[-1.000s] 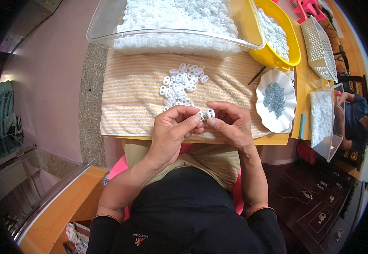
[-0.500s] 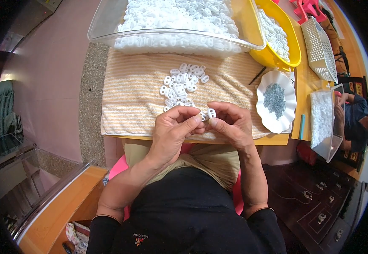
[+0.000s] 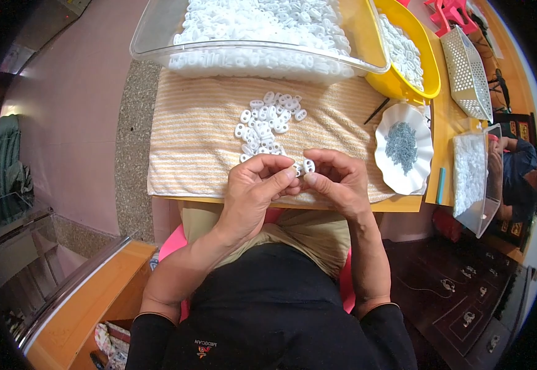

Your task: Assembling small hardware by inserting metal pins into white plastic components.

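Both hands meet above the near edge of a striped towel [image 3: 188, 135]. Between the thumb and fingers of my right hand [image 3: 337, 179] is a small white oval plastic piece with two holes [image 3: 308, 166]. My left hand [image 3: 261, 182] pinches a similar white two-hole piece [image 3: 297, 169], mostly covered by its fingertips. The two pieces are side by side, close together; whether they touch I cannot tell. Just beyond my fingers lies a loose pile of the same white pieces [image 3: 263, 131]. To the right, a white scalloped dish [image 3: 387, 169] holds many small grey metal-looking bits [image 3: 401, 147].
A large clear bin [image 3: 250, 46] full of white pieces stands at the back, beside a yellow basin [image 3: 429, 68]. A dark thin stick [image 3: 376, 111] lies near the dish. Farther right are a perforated basket [image 3: 466, 74], a teal stick [image 3: 441, 186], a clear box [image 3: 487, 209] and another person [image 3: 518, 166].
Almost nothing differs. My hands keep the same pinch on the white pieces, and the whole view has shifted very slightly.
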`<move>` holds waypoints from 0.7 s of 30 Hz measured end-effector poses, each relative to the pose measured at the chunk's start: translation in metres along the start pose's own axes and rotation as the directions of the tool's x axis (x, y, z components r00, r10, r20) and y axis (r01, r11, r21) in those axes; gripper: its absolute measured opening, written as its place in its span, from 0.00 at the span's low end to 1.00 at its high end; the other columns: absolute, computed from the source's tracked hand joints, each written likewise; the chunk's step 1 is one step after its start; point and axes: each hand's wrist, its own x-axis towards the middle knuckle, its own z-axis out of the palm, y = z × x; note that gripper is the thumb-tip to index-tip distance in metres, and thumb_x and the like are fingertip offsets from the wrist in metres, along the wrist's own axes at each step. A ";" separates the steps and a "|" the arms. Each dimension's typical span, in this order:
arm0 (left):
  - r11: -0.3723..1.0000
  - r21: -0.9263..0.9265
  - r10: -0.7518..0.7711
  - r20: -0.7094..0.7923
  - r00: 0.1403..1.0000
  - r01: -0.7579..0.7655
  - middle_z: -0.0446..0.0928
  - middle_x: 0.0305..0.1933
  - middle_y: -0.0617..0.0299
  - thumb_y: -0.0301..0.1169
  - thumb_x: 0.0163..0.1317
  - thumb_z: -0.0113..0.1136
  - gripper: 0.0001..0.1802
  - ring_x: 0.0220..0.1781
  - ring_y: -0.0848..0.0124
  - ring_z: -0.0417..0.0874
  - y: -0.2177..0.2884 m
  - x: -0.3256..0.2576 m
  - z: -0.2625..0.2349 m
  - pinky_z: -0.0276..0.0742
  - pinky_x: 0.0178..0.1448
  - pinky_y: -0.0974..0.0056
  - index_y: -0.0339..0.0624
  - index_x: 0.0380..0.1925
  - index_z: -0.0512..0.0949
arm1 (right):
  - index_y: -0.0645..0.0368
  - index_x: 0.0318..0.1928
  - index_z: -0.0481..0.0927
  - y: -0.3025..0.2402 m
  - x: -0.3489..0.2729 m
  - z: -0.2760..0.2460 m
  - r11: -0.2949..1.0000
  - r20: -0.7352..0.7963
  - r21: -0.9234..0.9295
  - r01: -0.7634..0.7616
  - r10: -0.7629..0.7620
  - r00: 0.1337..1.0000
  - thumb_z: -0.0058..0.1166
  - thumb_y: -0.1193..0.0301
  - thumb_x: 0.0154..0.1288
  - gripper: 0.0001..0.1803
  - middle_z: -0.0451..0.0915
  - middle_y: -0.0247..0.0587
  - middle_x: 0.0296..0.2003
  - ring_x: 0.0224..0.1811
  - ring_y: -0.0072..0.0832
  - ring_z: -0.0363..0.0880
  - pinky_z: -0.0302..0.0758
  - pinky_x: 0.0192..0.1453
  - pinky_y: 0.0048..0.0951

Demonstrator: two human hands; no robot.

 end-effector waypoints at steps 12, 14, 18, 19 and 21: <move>0.999 0.035 -0.002 -0.012 1.000 0.003 0.80 0.34 0.59 0.23 0.62 0.59 0.07 0.34 0.74 0.82 0.000 0.000 0.001 0.82 0.42 0.69 0.37 0.40 0.77 | 0.67 0.53 0.76 -0.002 -0.002 0.001 0.997 -0.015 -0.072 0.003 -0.004 1.000 0.58 0.82 0.60 0.19 0.81 0.38 0.39 0.41 0.20 0.79 0.76 0.47 0.21; 0.999 0.045 -0.001 -0.014 1.000 0.002 0.80 0.33 0.59 0.23 0.62 0.59 0.07 0.34 0.74 0.82 0.001 0.000 0.001 0.82 0.42 0.69 0.37 0.40 0.77 | 0.67 0.53 0.76 -0.003 -0.002 0.002 0.996 -0.018 -0.083 0.008 -0.010 1.000 0.58 0.83 0.60 0.19 0.81 0.38 0.39 0.41 0.20 0.79 0.76 0.47 0.21; 0.998 0.061 -0.001 -0.018 1.000 0.002 0.80 0.33 0.59 0.23 0.62 0.60 0.07 0.34 0.74 0.82 0.000 0.000 0.001 0.81 0.42 0.70 0.36 0.40 0.77 | 0.67 0.53 0.76 -0.005 -0.002 0.002 0.991 -0.020 -0.136 -0.002 -0.001 1.000 0.58 0.83 0.60 0.18 0.81 0.38 0.39 0.41 0.20 0.79 0.76 0.47 0.21; 0.998 0.061 0.000 -0.018 1.000 0.001 0.80 0.33 0.59 0.23 0.62 0.60 0.07 0.33 0.74 0.82 0.000 0.000 0.001 0.81 0.42 0.70 0.36 0.40 0.77 | 0.67 0.53 0.76 -0.005 -0.002 0.002 0.990 -0.018 -0.138 0.000 -0.003 1.000 0.58 0.83 0.60 0.18 0.81 0.38 0.39 0.41 0.20 0.80 0.76 0.47 0.21; 0.998 0.062 0.001 -0.018 1.000 0.000 0.80 0.33 0.59 0.23 0.62 0.60 0.07 0.34 0.74 0.82 0.000 0.000 0.001 0.81 0.42 0.70 0.36 0.40 0.77 | 0.67 0.53 0.76 -0.006 -0.002 0.003 0.991 -0.021 -0.135 -0.004 0.001 1.000 0.58 0.83 0.60 0.18 0.81 0.38 0.39 0.41 0.20 0.80 0.76 0.47 0.21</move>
